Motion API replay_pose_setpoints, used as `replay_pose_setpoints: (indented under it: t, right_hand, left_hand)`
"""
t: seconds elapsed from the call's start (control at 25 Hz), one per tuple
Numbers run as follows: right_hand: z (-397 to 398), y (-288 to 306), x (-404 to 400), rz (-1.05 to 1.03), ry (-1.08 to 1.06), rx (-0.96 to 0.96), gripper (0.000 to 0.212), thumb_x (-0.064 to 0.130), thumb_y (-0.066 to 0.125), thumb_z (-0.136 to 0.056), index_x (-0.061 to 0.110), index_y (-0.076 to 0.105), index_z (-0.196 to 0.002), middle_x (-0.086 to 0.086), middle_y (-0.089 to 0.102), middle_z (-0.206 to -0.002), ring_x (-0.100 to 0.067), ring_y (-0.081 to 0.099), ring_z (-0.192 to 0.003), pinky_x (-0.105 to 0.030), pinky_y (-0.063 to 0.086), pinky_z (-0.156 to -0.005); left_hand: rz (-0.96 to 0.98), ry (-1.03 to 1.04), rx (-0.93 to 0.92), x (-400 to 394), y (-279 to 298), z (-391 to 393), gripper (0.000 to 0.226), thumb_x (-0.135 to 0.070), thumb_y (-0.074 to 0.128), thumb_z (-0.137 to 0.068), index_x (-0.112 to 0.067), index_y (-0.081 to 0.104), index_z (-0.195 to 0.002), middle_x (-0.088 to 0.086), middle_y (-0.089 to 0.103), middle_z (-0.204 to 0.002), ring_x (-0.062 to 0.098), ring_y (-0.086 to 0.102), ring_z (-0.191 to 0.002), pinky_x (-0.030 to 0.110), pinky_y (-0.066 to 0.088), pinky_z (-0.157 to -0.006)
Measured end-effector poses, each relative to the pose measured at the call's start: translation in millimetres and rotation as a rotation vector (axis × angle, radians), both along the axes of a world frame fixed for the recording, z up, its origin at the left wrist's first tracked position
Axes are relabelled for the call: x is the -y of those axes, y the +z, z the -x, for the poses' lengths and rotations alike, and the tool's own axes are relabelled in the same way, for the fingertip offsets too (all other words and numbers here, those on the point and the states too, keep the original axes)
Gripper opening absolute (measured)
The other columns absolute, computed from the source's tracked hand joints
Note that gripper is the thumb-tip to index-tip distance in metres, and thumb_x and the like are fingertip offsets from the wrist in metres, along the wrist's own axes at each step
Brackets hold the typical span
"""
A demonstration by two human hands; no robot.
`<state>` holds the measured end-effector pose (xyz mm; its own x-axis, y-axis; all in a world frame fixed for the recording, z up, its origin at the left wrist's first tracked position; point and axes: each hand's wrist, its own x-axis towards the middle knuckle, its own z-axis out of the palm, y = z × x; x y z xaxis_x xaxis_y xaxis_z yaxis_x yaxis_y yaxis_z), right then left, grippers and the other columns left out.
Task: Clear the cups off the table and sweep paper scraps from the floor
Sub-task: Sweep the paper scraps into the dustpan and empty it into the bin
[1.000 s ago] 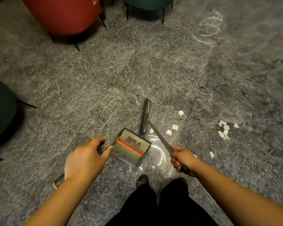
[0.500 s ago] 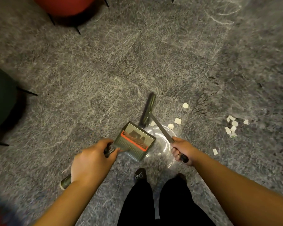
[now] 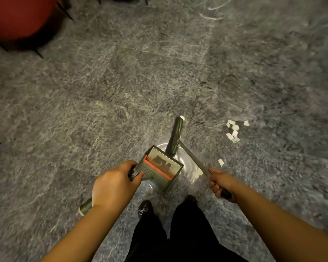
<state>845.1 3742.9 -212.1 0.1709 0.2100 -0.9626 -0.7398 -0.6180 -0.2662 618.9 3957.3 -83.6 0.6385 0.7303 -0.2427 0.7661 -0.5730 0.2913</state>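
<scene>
Sweeping underway | your left hand (image 3: 115,183) grips the dustpan (image 3: 162,168) handle, your right hand (image 3: 219,183) grips the broom (image 3: 176,136) handle | scraps (image 3: 234,131) on carpet (image 3: 121,82) right of broom: uncollected | cups unseen.

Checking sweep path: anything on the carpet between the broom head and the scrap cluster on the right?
Nothing visible. Bare carpet lies between the broom head and the scrap cluster. One scrap sits at the head's far tip, another scrap nearer the right hand.
</scene>
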Motion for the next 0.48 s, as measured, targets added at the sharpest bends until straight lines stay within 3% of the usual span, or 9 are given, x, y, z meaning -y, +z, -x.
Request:
replay_pose_setpoints:
  t: [0.24, 0.48]
  right_hand:
    - [-28, 20, 73, 0.056, -0.160, -0.011, 0.048, 0.006, 0.034, -0.101, 0.021, 0.030, -0.147, -0.006, 0.041, -0.061, -0.007, 0.034, -0.032, -0.012, 0.026, -0.033]
    - [-35, 36, 117, 0.067, -0.318, 0.005, 0.047, 0.004, 0.033, -0.101, 0.014, 0.029, -0.147, -0.006, 0.039, -0.061, -0.008, 0.032, -0.032, -0.013, 0.024, -0.034]
  left_hand:
    - [-0.003, -0.137, 0.053, 29, -6, -55, 0.034, -0.052, 0.070, -0.080, -0.031, 0.067, -0.107, -0.009, 0.072, -0.082, 0.020, 0.069, -0.071, 0.029, 0.053, -0.052]
    - [0.004, -0.244, 0.070, 50, -10, -96, 0.036, -0.052, 0.070, -0.079, -0.030, 0.067, -0.106, -0.008, 0.072, -0.082, 0.023, 0.069, -0.070, 0.030, 0.053, -0.053]
